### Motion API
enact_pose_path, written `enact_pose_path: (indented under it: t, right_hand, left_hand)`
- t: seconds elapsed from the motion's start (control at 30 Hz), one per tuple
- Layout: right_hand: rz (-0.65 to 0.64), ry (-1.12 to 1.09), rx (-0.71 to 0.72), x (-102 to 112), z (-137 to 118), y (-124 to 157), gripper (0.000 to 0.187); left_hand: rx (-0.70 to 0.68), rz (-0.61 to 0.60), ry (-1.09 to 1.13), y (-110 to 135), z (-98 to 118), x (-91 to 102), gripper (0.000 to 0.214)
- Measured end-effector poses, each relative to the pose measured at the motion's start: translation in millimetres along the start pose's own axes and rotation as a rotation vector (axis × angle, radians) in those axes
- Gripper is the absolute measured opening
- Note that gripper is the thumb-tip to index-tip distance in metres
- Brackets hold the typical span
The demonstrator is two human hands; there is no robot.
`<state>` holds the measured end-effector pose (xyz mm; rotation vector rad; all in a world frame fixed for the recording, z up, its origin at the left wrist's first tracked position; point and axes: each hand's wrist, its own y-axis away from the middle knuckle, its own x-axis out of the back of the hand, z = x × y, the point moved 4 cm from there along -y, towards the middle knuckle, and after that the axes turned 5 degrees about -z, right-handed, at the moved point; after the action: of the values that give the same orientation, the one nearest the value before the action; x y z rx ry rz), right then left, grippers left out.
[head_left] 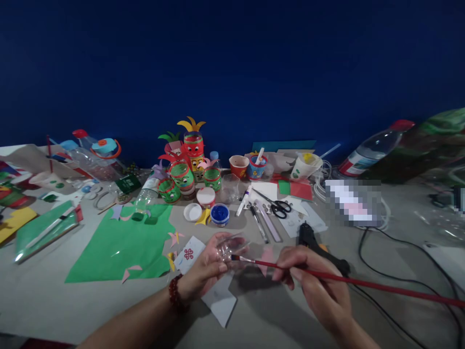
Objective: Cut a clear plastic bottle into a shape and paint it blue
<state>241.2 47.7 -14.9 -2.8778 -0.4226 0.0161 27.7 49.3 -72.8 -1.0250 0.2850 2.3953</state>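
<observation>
My left hand [203, 271] is closed around a clear plastic cup piece [230, 247], held just above the grey table [54, 300]. A red bead bracelet sits on that wrist. My right hand [316, 283] pinches a long red-handled paintbrush [363, 281]. The brush tip, dark with paint, touches the clear cup. An open pot of blue paint [220, 214] stands a little beyond my hands, with a white lid [192, 212] beside it.
A green paper sheet [123, 247] lies at the left. Decorated bottle figures [189, 165] stand at the back. Scissors [278, 207], pens, a black glue gun [319, 249] with cables, paper cups [239, 166] and a water bottle [374, 150] fill the right side.
</observation>
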Motion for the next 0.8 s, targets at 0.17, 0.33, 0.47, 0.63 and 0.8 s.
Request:
enact_pose_path:
  t: [0.17,0.33,0.47,0.63,0.8]
  right_hand:
    - [0.027,-0.064,0.057,8,-5,-1,0.017]
    - [0.082,-0.128,0.008,4,-5,2,0.017]
    - [0.078,-0.159,-0.072,-3,-1,4,0.022]
    - [0.066,-0.150,-0.118,-6,2,1,0.021]
    - [0.106,-0.091,-0.101,2,1,-1,0.022]
  left_hand:
    - [-0.003,0.012,-0.017,0,1,-0.2,0.062]
    - [-0.016,0.002,-0.015,-1,0,1.0,0.062]
    - [-0.014,0.012,-0.010,-1,0,0.3,0.062]
    - [-0.012,0.011,-0.022,-1,1,-0.1,0.063]
    - [-0.017,0.017,-0.017,0,1,0.0,0.063]
